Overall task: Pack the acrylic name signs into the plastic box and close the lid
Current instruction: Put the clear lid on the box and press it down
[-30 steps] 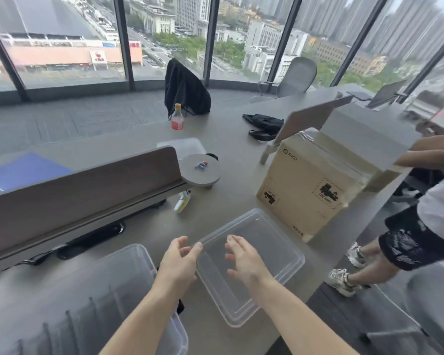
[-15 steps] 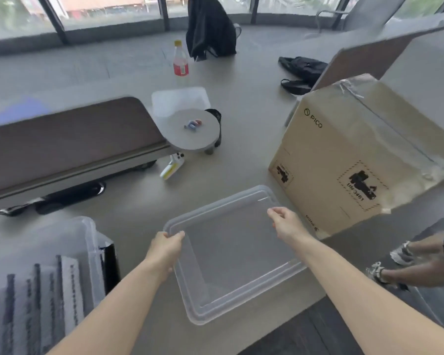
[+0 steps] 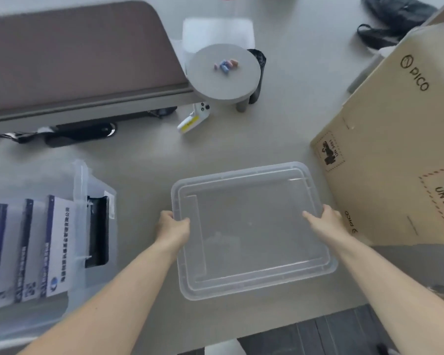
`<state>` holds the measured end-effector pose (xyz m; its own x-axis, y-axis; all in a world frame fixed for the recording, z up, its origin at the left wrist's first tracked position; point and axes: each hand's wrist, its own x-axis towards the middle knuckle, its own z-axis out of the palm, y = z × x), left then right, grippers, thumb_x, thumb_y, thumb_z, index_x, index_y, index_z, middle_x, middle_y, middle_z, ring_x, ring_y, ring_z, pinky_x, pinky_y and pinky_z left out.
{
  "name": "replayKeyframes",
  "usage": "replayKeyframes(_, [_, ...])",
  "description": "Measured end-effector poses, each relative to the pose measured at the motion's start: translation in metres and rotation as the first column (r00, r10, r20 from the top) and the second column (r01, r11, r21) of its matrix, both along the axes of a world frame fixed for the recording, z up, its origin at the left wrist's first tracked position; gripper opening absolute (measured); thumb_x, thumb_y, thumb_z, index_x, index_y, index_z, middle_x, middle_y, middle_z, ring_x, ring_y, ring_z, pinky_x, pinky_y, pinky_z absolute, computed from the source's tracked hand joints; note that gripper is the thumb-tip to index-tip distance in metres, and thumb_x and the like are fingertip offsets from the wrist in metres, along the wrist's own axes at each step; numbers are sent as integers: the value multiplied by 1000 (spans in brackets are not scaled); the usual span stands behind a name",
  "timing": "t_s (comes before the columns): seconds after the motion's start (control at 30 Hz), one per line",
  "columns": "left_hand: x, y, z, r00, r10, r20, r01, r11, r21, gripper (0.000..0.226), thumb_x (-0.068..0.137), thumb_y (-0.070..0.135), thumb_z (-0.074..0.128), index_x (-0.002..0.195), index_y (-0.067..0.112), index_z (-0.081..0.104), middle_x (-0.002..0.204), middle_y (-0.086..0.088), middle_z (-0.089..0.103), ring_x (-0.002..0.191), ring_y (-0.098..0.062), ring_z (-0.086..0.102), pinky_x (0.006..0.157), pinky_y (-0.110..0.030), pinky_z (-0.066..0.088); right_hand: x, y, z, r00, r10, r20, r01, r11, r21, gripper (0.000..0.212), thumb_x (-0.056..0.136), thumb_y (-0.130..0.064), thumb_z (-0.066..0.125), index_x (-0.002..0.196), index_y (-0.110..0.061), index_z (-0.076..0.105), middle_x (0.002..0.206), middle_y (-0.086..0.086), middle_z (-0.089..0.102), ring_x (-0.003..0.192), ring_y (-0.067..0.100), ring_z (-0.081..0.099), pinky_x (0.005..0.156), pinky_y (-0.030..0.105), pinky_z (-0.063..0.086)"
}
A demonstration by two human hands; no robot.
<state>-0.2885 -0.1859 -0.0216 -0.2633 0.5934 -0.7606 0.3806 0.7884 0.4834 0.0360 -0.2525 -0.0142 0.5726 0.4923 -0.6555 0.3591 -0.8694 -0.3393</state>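
Note:
A clear plastic lid [image 3: 251, 231] lies flat on the grey table in front of me. My left hand [image 3: 173, 228] grips its left edge and my right hand [image 3: 324, 221] grips its right edge. At the left stands the clear plastic box [image 3: 80, 190], with several acrylic name signs [image 3: 54, 247] upright in a row inside it, white with dark blue bands. The box's left part is cut off by the frame edge.
A large PICO cardboard box [image 3: 395, 149] stands close on the right. Behind the lid are a small round stand [image 3: 223, 80] with coloured bits, a white and yellow controller [image 3: 192, 119], a brown desk divider [image 3: 82, 55] and a black bag [image 3: 392, 19]. The table edge runs near my arms.
My view has tilted down and moved closer. Both hands went from hovering over the lid to gripping its left and right edges, further along its sides.

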Motion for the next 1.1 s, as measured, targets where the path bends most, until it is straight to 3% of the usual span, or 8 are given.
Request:
replayKeyframes(0.07, [1, 2, 3, 1000, 0, -4, 0, 999, 43, 14, 89, 19, 62, 97, 25, 52, 104, -10, 68, 96, -33, 70, 89, -53, 60, 1, 0, -5, 1000, -21, -7, 21, 1000, 14, 74, 96, -35, 57, 155, -3, 24, 159, 18, 28, 146, 34, 31, 115, 41, 28])
replayKeyframes(0.2, [-6, 15, 19, 998, -51, -46, 56, 992, 115, 39, 91, 14, 61, 129, 23, 56, 115, -6, 67, 100, -33, 69, 90, -47, 59, 1, 2, 5, 998, -56, -25, 58, 995, 82, 66, 97, -30, 56, 153, -6, 29, 158, 15, 33, 143, 33, 36, 113, 41, 31])
replayKeyframes(0.37, [-21, 36, 70, 991, -103, -91, 121, 966, 230, 52, 95, 11, 54, 144, 30, 49, 112, -5, 64, 98, -30, 66, 82, -39, 56, -10, 17, 46, 995, -86, -44, 94, 968, 231, 58, 95, -27, 57, 147, -8, 41, 149, 15, 44, 132, 33, 48, 107, 43, 39])
replayKeyframes(0.53, [-49, 48, 135, 990, -91, -105, 129, 884, 449, 42, 103, 12, 55, 141, 30, 52, 108, -1, 60, 84, -14, 62, 62, -28, 48, -24, 30, 112, 996, -93, 11, 80, 903, 422, 41, 91, -19, 62, 130, -10, 57, 128, 8, 64, 118, 28, 60, 103, 41, 46])
replayKeyframes(0.63, [-69, 59, 182, 990, -78, -114, 131, 794, 594, 30, 103, 14, 56, 131, 24, 61, 104, 1, 70, 97, -26, 70, 75, -37, 57, -35, 38, 156, 994, -104, 23, 74, 836, 544, 29, 88, -16, 65, 117, -14, 68, 109, 3, 72, 102, 24, 67, 89, 32, 50])
replayKeyframes(0.73, [-92, 70, 226, 983, -43, -179, 156, 714, 683, 24, 102, 17, 59, 124, 13, 68, 99, 0, 70, 91, -24, 67, 84, -32, 50, -50, 48, 196, 994, -94, 53, 37, 756, 653, 15, 91, -28, 65, 99, -18, 74, 89, 2, 76, 89, 27, 73, 84, 39, 57])
replayKeyframes(0.87, [-144, 76, 267, 969, -3, -248, 191, 648, 737, 22, 98, 21, 65, 114, 11, 75, 98, -4, 76, 97, -27, 71, 89, -34, 51, -92, 59, 243, 989, -30, 142, -78, 715, 694, 22, 94, -35, 61, 97, -17, 74, 83, 0, 73, 82, 25, 71, 80, 40, 57])
replayKeyframes(1.1, [-282, 68, 298, 947, 112, -302, 173, 613, 771, 18, 98, 19, 63, 106, 12, 78, 100, -10, 80, 92, -29, 71, 79, -32, 46, -223, 73, 292, 970, 50, 238, -209, 671, 711, 17, 95, -30, 60, 84, -21, 70, 70, -7, 64, 67, 17, 60, 63, 26, 42])
